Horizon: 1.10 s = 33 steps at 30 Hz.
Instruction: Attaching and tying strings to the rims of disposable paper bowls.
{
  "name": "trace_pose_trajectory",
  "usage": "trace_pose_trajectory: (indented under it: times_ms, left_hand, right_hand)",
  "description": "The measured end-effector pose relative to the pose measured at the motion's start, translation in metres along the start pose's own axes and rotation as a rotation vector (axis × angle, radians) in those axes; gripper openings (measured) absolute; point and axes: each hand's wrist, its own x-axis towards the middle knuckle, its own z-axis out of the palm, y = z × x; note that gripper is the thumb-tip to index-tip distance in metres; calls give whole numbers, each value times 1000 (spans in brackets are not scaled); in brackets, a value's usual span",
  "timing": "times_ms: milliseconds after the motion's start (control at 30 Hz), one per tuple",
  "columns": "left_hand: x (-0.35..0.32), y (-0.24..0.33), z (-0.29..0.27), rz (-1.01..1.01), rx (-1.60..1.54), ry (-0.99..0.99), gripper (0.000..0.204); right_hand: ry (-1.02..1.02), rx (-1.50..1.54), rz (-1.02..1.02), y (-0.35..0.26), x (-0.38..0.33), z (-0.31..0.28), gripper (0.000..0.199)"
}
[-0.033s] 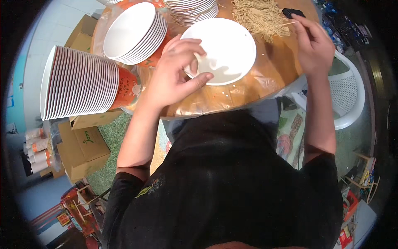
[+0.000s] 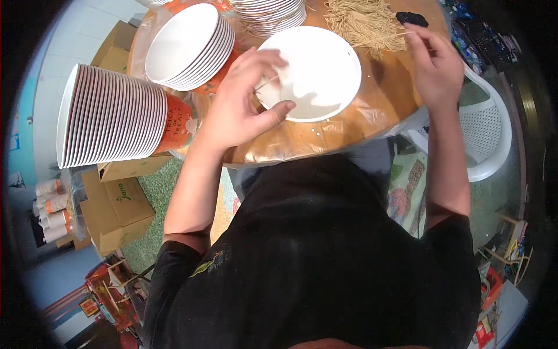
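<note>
Two hands | left hand (image 2: pixel 241 107) grips white bowl (image 2: pixel 317 70) | right hand (image 2: pixel 436 64) pinches noodles (image 2: pixel 363 23)

Black short-sleeved T-shirt (image 2: pixel 314 256) with a small yellow-green chest print, bare forearms.

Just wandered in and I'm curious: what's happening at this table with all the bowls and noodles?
A person in a black shirt leans over a round table. The left hand grips the near rim of a single empty white bowl. The right hand pinches a few strands at the edge of a pile of pale noodles. Stacks of white bowls stand at the left, one big stack lying on its side.
</note>
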Motion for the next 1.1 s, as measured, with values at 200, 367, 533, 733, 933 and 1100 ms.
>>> trace_pose_trajectory:
  times_ms: [200,367,533,733,933,1100]
  left_hand:
    - [-19,14,27,-118,93,491,73]
    - [-29,34,45,-516,-150,470,81]
    - [-16,22,29,-572,-268,509,52]
    - [-6,11,13,-560,-123,456,39]
    - [-1,56,10,31,277,506,33]
    - [16,96,35,119,179,156,56]
  right_hand:
    - [-219,500,536,13,-33,30,27]
    - [-306,829,747,-6,-38,32,26]
    - [-358,1202,902,2,-41,24,27]
    - [-488,1603,1060,-23,-59,19,28]
    - [-456,1707,1127,-58,-66,6,28]
    - [-558,1827,1070,-75,-67,0,29]
